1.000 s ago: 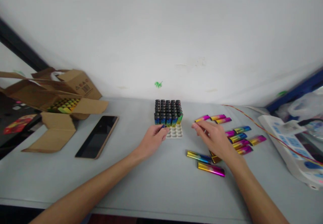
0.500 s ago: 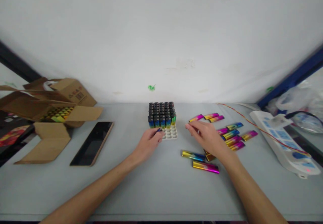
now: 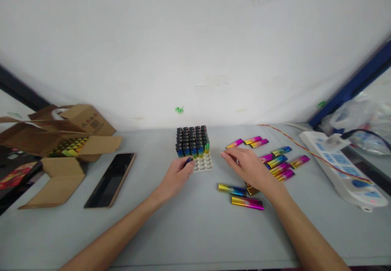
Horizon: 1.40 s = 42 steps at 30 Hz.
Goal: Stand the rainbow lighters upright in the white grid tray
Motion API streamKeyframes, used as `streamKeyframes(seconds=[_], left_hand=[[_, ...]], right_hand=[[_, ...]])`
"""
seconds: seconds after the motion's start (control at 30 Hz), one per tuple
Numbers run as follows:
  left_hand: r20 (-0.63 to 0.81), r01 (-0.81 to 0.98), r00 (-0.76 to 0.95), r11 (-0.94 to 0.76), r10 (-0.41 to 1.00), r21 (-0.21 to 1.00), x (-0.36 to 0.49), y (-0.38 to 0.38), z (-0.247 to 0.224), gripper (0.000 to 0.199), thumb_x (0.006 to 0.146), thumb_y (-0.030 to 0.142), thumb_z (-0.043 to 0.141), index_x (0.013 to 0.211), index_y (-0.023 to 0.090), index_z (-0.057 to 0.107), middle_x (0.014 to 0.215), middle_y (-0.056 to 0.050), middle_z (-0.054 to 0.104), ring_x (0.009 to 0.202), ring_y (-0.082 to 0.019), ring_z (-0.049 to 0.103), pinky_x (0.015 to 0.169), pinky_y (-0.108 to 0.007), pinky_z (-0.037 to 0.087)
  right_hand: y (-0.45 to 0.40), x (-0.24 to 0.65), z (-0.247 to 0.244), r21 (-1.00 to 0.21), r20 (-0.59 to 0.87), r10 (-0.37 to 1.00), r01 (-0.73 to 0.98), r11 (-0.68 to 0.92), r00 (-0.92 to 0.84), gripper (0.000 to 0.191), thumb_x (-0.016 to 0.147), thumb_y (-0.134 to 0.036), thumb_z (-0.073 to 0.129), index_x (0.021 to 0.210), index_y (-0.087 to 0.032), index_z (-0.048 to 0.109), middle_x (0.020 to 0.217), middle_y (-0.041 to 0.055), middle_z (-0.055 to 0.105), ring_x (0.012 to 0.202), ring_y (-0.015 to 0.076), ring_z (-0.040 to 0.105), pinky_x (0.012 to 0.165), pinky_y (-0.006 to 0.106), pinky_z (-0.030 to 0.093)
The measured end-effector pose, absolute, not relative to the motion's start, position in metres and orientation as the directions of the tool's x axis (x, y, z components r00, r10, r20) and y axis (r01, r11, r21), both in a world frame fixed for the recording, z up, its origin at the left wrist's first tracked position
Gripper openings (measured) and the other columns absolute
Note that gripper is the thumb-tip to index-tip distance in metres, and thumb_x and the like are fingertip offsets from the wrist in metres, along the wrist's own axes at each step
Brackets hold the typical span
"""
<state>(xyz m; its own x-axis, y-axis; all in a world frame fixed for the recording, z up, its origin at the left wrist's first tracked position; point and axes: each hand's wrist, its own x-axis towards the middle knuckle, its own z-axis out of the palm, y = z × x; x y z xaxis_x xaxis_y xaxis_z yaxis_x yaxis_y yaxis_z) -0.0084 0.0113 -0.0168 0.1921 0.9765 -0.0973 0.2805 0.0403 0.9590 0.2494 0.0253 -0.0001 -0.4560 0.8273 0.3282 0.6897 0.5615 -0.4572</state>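
My left hand [image 3: 175,175] is closed around a dark blue lighter [image 3: 189,160], of which only the end shows above the fingers. It is at the front left corner of a white tray [image 3: 205,163] with round wells. Several upright lighters [image 3: 192,140] with black tops and blue-to-yellow bodies fill the tray's back rows. To the right of the tray my right hand [image 3: 249,167] hovers, thumb and forefinger pinched together; what they hold, if anything, is too small to make out. Beneath and beside it lie loose shiny lighters, among them a gold-and-magenta one [image 3: 247,202] and a gold-and-blue one [image 3: 232,189].
At the left, an open cardboard box [image 3: 100,145] contains yellow-and-black pieces, and a dark phone [image 3: 110,180] lies beside it. A white power strip [image 3: 345,169] is on the right, crossed by a thin red-and-yellow wire [image 3: 301,145]. A white wall [image 3: 195,51] stands behind the grey table [image 3: 189,230].
The view has shifted slightly. Both hands keep nearly the same places and grips, and the lighters in the tray and on the table look unchanged.
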Motion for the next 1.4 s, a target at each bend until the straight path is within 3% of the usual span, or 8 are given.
streamKeyframes(seconds=[0.2,0.47,0.63,0.73,0.83,0.97,1.17,1.4], left_hand=[[-0.028,0.321,0.235,-0.050,0.972,0.946,-0.010,0.008,-0.001,0.042,0.094,0.059,0.058,0.081,0.021,0.047,0.063,0.009,0.040,0.045,-0.005,0.032,0.040,-0.019,0.025],[-0.073,0.173,0.364,0.009,0.928,0.985,-0.012,0.011,0.034,0.038,0.095,0.051,0.065,0.103,0.030,0.035,0.078,0.013,0.045,0.032,-0.001,0.026,0.024,-0.015,0.024],[0.037,0.210,0.355,-0.119,0.934,0.970,-0.006,0.014,0.053,0.032,0.097,0.053,0.060,0.096,0.025,0.045,0.069,0.010,0.045,0.044,-0.007,0.043,0.039,-0.022,0.048],[0.227,0.408,0.349,-0.366,0.909,0.836,0.000,0.019,0.063,0.038,0.101,0.051,0.053,0.083,0.018,0.061,0.075,0.000,0.057,0.069,-0.014,0.058,0.063,-0.027,0.052],[0.349,0.538,0.399,-0.525,0.848,0.659,0.006,0.026,0.070,0.033,0.097,0.047,0.062,0.086,0.018,0.073,0.087,-0.004,0.066,0.078,-0.016,0.057,0.070,-0.028,0.047],[0.352,0.619,0.450,-0.571,0.821,0.540,0.012,0.040,0.065,0.029,0.090,0.049,0.070,0.098,0.021,0.075,0.084,-0.002,0.069,0.073,-0.017,0.057,0.073,-0.029,0.047],[0.385,0.659,0.583,-0.694,0.716,0.291,0.007,0.064,0.041,0.023,0.096,0.042,0.066,0.099,0.020,0.074,0.094,-0.007,0.074,0.090,-0.023,0.063,0.086,-0.036,0.045],[0.409,0.624,0.606,-0.726,0.682,0.288,0.008,0.069,0.031,0.021,0.095,0.039,0.071,0.097,0.019,0.075,0.097,-0.007,0.077,0.099,-0.025,0.060,0.091,-0.038,0.046]], right_hand=[[0.026,0.249,0.000,-0.421,0.318,0.830,0.716,0.557,-0.458,0.034,0.111,-0.036,0.043,0.085,-0.022,0.059,0.077,0.0026,0.065,0.074,0.0193,0.061,0.071,0.031,0.039],[0.023,0.250,0.007,-0.399,0.322,0.833,0.733,0.550,-0.450,0.033,0.111,-0.033,0.045,0.087,-0.020,0.063,0.080,0.0043,0.068,0.077,0.0196,0.063,0.074,0.031,0.040],[0.024,0.253,0.010,-0.405,0.317,0.840,0.738,0.540,-0.440,0.032,0.111,-0.032,0.045,0.091,-0.018,0.066,0.087,0.0067,0.072,0.082,0.0204,0.065,0.077,0.031,0.041],[0.024,0.255,0.012,-0.394,0.310,0.851,0.758,0.520,-0.423,0.032,0.111,-0.033,0.045,0.090,-0.019,0.066,0.085,0.0059,0.072,0.080,0.0193,0.064,0.076,0.030,0.039],[0.025,0.259,0.014,-0.389,0.323,0.861,0.775,0.499,-0.392,0.034,0.111,-0.034,0.045,0.087,-0.019,0.064,0.082,0.0049,0.071,0.076,0.0186,0.063,0.073,0.030,0.037],[0.029,0.268,0.014,-0.378,0.355,0.856,0.780,0.499,-0.376,0.035,0.111,-0.034,0.044,0.086,-0.019,0.064,0.081,0.0052,0.070,0.075,0.0194,0.063,0.071,0.030,0.036],[0.033,0.277,0.014,-0.389,0.352,0.868,0.789,0.475,-0.350,0.036,0.111,-0.036,0.043,0.089,-0.020,0.067,0.080,0.0053,0.071,0.077,0.0209,0.064,0.071,0.031,0.037],[0.032,0.279,0.016,-0.379,0.366,0.861,0.788,0.485,-0.354,0.037,0.111,-0.037,0.043,0.090,-0.020,0.068,0.082,0.0054,0.072,0.078,0.0203,0.064,0.072,0.030,0.038]])
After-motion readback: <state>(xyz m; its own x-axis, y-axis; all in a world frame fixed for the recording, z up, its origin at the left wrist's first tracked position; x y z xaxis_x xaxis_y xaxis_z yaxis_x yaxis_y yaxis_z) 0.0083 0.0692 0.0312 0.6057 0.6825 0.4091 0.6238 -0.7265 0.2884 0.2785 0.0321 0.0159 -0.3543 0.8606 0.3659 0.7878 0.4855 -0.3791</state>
